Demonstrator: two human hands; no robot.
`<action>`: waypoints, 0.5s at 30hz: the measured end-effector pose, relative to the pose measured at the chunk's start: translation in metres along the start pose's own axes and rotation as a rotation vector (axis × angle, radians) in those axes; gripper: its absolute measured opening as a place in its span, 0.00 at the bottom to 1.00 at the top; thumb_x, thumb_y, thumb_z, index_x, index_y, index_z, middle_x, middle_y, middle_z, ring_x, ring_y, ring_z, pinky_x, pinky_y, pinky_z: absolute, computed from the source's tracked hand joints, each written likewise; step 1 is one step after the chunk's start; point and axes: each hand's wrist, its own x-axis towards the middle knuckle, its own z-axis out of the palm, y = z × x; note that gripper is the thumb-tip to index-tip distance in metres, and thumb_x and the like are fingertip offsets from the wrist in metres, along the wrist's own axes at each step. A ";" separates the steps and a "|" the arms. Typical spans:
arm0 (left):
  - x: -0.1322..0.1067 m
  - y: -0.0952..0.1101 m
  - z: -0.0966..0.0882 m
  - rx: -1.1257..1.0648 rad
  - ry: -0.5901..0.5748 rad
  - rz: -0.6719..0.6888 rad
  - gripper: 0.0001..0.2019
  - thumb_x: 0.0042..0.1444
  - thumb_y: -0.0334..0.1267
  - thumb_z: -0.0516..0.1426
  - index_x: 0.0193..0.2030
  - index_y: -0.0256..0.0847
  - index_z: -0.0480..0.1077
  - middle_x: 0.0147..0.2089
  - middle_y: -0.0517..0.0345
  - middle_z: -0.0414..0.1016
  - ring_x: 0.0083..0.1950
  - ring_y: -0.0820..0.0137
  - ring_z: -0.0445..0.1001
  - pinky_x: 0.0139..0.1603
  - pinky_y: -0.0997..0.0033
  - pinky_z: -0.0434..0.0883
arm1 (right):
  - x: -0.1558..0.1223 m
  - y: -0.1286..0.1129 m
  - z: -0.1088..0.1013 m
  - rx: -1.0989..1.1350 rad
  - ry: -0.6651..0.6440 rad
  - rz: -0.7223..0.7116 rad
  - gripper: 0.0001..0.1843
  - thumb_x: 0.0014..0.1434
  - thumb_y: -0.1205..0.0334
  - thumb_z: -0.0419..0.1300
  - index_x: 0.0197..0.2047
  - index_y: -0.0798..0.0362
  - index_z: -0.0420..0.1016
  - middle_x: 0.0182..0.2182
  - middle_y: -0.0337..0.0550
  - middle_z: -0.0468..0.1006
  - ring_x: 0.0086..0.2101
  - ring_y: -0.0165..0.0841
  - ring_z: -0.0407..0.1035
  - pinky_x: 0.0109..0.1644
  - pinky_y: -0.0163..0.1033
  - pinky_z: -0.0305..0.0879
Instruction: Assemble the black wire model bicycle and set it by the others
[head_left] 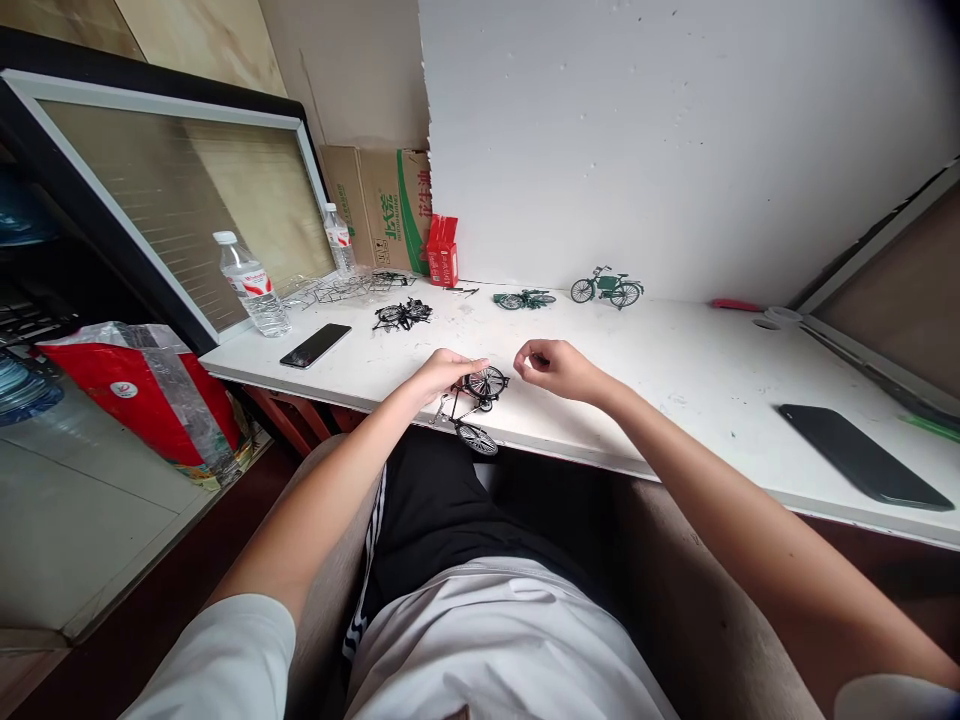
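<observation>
"Left hand?"
"We see the left hand (444, 372) clamped on a black toy bicycle (485, 405) by one wheel, over the front edge of the counter (660, 390); that wheel's partly hidden."
"Right hand?"
"The right hand (553, 370) is near it, curled; dark bit (539, 360) inside, we can't tell if it's gripped."
"Rest?"
"Black pile (403, 314) behind, too tangled for us. Right sleeve (896, 698) cut off."
</observation>
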 end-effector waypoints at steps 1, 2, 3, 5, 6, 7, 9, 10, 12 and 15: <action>-0.001 0.000 0.000 0.006 -0.004 0.009 0.28 0.41 0.57 0.77 0.34 0.33 0.81 0.31 0.52 0.79 0.28 0.72 0.73 0.32 0.68 0.74 | 0.003 0.001 0.005 0.074 0.043 0.011 0.10 0.62 0.56 0.60 0.40 0.53 0.78 0.26 0.37 0.71 0.26 0.30 0.58 0.34 0.38 0.57; -0.001 0.000 0.000 0.013 -0.012 0.019 0.28 0.41 0.58 0.77 0.35 0.33 0.81 0.32 0.51 0.80 0.29 0.72 0.73 0.32 0.68 0.74 | 0.005 0.002 0.012 0.142 0.070 0.021 0.12 0.63 0.53 0.60 0.41 0.53 0.78 0.28 0.38 0.73 0.27 0.30 0.59 0.34 0.38 0.57; -0.002 0.001 0.001 0.019 -0.017 0.025 0.28 0.42 0.59 0.77 0.35 0.33 0.81 0.33 0.51 0.80 0.29 0.71 0.74 0.32 0.69 0.73 | 0.008 0.002 0.019 0.206 0.086 0.019 0.13 0.63 0.52 0.60 0.41 0.54 0.77 0.29 0.39 0.74 0.28 0.30 0.60 0.35 0.38 0.59; -0.003 0.001 0.000 0.016 -0.022 0.025 0.28 0.42 0.59 0.76 0.35 0.33 0.81 0.33 0.50 0.80 0.29 0.71 0.74 0.31 0.70 0.72 | 0.014 0.001 0.034 0.296 0.112 0.012 0.15 0.63 0.50 0.60 0.41 0.54 0.76 0.31 0.40 0.75 0.30 0.31 0.63 0.37 0.39 0.61; -0.003 0.001 0.000 0.015 -0.022 0.026 0.28 0.43 0.58 0.76 0.35 0.32 0.80 0.32 0.51 0.80 0.28 0.72 0.74 0.31 0.70 0.72 | 0.017 0.000 0.041 0.322 0.127 0.005 0.15 0.63 0.50 0.61 0.41 0.54 0.76 0.33 0.41 0.75 0.31 0.32 0.64 0.39 0.39 0.61; -0.003 0.001 0.000 0.013 -0.021 0.029 0.28 0.43 0.58 0.76 0.35 0.32 0.80 0.32 0.51 0.80 0.28 0.73 0.73 0.30 0.71 0.71 | 0.019 0.000 0.048 0.336 0.149 0.001 0.15 0.63 0.50 0.61 0.40 0.54 0.75 0.33 0.41 0.75 0.32 0.32 0.64 0.39 0.39 0.62; -0.003 0.000 -0.001 0.009 -0.019 0.036 0.26 0.45 0.56 0.76 0.35 0.32 0.81 0.31 0.52 0.79 0.27 0.74 0.72 0.29 0.72 0.70 | 0.021 0.002 0.058 0.343 0.200 0.002 0.14 0.63 0.49 0.60 0.40 0.53 0.74 0.32 0.39 0.73 0.31 0.31 0.62 0.39 0.38 0.60; -0.002 -0.001 -0.002 0.004 -0.024 0.037 0.26 0.46 0.56 0.76 0.35 0.32 0.81 0.31 0.52 0.79 0.27 0.74 0.72 0.29 0.72 0.70 | 0.021 0.004 0.061 0.339 0.219 0.009 0.14 0.63 0.49 0.60 0.40 0.53 0.74 0.31 0.38 0.72 0.30 0.31 0.60 0.38 0.38 0.59; 0.001 -0.003 -0.003 -0.015 -0.038 0.032 0.25 0.47 0.56 0.76 0.36 0.32 0.81 0.32 0.51 0.80 0.27 0.73 0.73 0.30 0.71 0.71 | 0.019 0.007 0.066 0.322 0.230 0.023 0.14 0.64 0.48 0.61 0.40 0.52 0.73 0.27 0.34 0.67 0.28 0.30 0.56 0.35 0.37 0.55; 0.004 -0.006 -0.003 -0.055 -0.062 0.026 0.25 0.47 0.55 0.76 0.37 0.31 0.82 0.33 0.49 0.82 0.29 0.71 0.76 0.31 0.70 0.74 | 0.015 0.010 0.069 0.285 0.215 0.023 0.14 0.64 0.48 0.61 0.41 0.51 0.73 0.25 0.31 0.60 0.26 0.29 0.52 0.33 0.37 0.52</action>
